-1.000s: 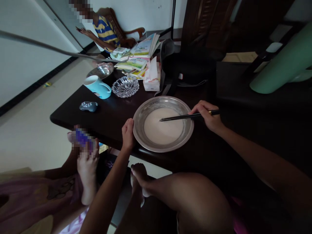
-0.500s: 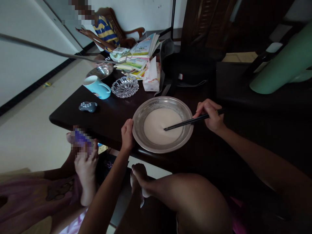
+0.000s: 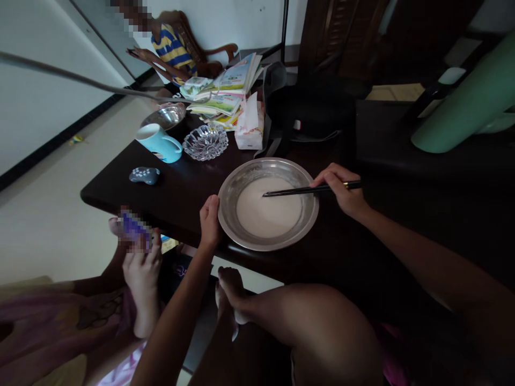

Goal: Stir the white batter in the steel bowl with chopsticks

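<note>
Hands: left hand (image 3: 210, 220) is gripping the bowl's left side, fingers curling at the rim; right hand (image 3: 345, 192) is closing around the chopsticks' upper part, above the bowl's right side. Table (image 3: 181, 201) is supporting it all; bowl (image 3: 228, 206) is sitting on it near the front edge. Behind the bowl, bag (image 3: 317, 112) is slumping on the table; glass dish (image 3: 206, 143), tissue box (image 3: 250, 140) and mug (image 3: 161, 146) are standing past the bowl, toward the left. Handling, my read: bowl is looking like thin metal, wide and stiff, so not fragile, but liquid (image 3: 267, 222) is adding most of the weight and will be sloshing on any tilt. Rim is offering the best hold: two opposite sides if lifting, level and slow; one side is enough for steadying on the table. Smooth metal may be getting slippery if wet. Liquid is looking pale, opaque and fairly smooth; can't tell how thick, so I'm assuming light drag at the tips. Chopsticks (image 3: 292, 190) are lying at a low slant across the right rim, tips meeting the liquid near the middle; can't tell if they're touching metal. They're looking light, stiff, slim, likely slick, and prone to rolling in the fingers. Upper part is giving the right hold: dry, clear of the liquid.
</note>
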Available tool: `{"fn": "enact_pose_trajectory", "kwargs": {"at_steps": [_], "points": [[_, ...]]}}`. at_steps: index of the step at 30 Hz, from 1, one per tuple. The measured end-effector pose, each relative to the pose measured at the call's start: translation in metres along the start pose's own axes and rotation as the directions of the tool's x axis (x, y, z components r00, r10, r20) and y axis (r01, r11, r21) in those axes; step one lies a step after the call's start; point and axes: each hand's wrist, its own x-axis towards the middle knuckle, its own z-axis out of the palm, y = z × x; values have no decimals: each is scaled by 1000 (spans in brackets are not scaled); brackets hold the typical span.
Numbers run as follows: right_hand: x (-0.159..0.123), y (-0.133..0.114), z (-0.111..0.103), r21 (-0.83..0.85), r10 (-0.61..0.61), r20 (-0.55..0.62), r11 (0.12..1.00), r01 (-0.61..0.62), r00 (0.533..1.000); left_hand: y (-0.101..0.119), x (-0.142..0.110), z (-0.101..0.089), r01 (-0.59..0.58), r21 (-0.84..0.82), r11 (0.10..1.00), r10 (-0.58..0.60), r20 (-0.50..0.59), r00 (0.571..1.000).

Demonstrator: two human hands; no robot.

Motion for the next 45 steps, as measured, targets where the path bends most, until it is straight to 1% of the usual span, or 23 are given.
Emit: {"fn": "enact_pose_trajectory", "kwargs": {"at_steps": [2, 3, 5, 7, 8, 10, 12, 14, 17, 19, 22, 24, 27, 29, 32, 34, 36, 37, 39, 41, 42, 43, 45], "points": [[0, 1, 0, 85, 24, -108, 996, -15, 994, 1, 0, 0, 4, -5, 1000, -4, -3, 1000], [0, 1, 0, 132, 47, -126, 991, -31, 991, 1, 0, 0, 13, -9, 1000, -13, -4, 1000], [-1, 1, 1, 156, 75, -61, 986, -65, 995, 1, 0, 0, 29, -15, 999, -29, -7, 1000], [-1, -1, 3, 94, 72, 23, 993, -74, 997, 0, 0, 0, 29, -9, 1000, -29, -9, 1000], [0, -1, 3, 61, 68, 26, 996, -70, 997, -1, 0, 0, 24, -6, 1000, -24, -12, 1000], [0, -2, 3, 52, 56, -64, 997, -53, 996, -2, 0, -1, 16, -6, 1000, -16, -15, 1000], [1, -1, 2, 119, 57, -149, 992, -39, 987, -2, 0, -1, 18, -13, 1000, -18, -10, 1000], [0, -1, 2, 169, 61, -95, 985, -44, 994, -3, 1, -2, 15, -14, 1000, -15, -1, 1000], [-1, -1, 2, 76, 40, 61, 996, -44, 997, -3, 1, -2, -3, 5, 1000, 3, -6, 1000], [-1, -1, 1, 25, 26, 21, 999, -26, 999, -4, 1, -3, -1, 12, 1000, 2, -14, 1000], [0, 0, 0, 99, 50, -114, 994, -39, 992, -4, 1, -2, 19, -5, 1000, -19, -12, 1000], [0, 0, 0, 136, 70, -74, 989, -59, 995, -4, 0, -2, 22, -7, 1000, -22, -8, 1000], [-1, -2, 1, 63, 51, 53, 997, -54, 997, -3, 0, -2, 6, 9, 1000, -6, -6, 1000], [-1, -1, 1, 41, 37, 19, 998, -38, 999, -3, 0, -2, -6, 14, 1000, 6, 2, 1000], [-1, 0, 1, 131, 47, -92, 991, -35, 995, -4, 0, -2, -14, 1, 1000, 14, 14, 1000], [-2, 0, 2, 158, 45, -42, 987, -37, 998, -4, 1, -2, -11, -5, 1000, 11, 8, 1000], [-3, -1, 3, 101, 26, 52, 994, -31, 998, -3, 1, -2, -9, 0, 1000, 9, 0, 1000], [-3, -1, 3, 66, 18, 69, 998, -22, 997, -3, 0, -2, -11, 0, 1000, 11, -1, 1000], [-2, -1, 2, 45, 14, 10, 999, -14, 1000, -2, 0, -1, -14, -4, 1000, 14, 8, 1000], [-1, 1, 1, 103, 32, -90, 994, -23, 995, -2, 0, -1, -16, -11, 1000, 16, 15, 1000], [-1, 2, 1, 141, 44, -110, 990, -28, 993, -2, 0, -1, -17, -10, 1000, 17, 15, 1000], [-1, 2, 1, 168, 53, -93, 985, -37, 994, -2, 0, -2, -16, -6, 1000, 17, 14, 1000], [-2, 3, 2, 160, 48, 7, 986, -48, 999, -2, -1, -1, -11, 4, 1000, 11, 7, 1000]]}}
